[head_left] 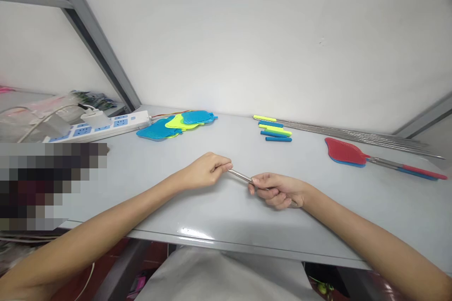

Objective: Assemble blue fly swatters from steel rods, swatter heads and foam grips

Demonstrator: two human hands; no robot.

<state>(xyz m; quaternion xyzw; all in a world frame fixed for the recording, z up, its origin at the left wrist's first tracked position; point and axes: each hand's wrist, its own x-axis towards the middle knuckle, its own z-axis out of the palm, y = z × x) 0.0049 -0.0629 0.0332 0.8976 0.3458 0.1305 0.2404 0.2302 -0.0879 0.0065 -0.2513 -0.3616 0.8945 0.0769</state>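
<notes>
A thin metal rod (pixel 240 176) slants between my two hands above the front of the grey table (pixel 197 216). My left hand (pixel 205 170) is closed, thumb and fingers pinching the rod's left end. My right hand (pixel 277 190) wraps round the rod further along, and its right end shows beneath the palm by the wrist. Behind my left hand lies a pile of blue and yellow fly swatter heads (pixel 185 122). Several blue and yellow handle sleeves (pixel 273 129) are grouped behind my right hand.
Long metal rods (pixel 339 134) lie along the wall at the back right. Nearer are a red and a blue fly swatter (pixel 348 151), stacked. A white power strip (pixel 102 127) with plugs and cables sits at the left. A blurred-out patch covers the left edge.
</notes>
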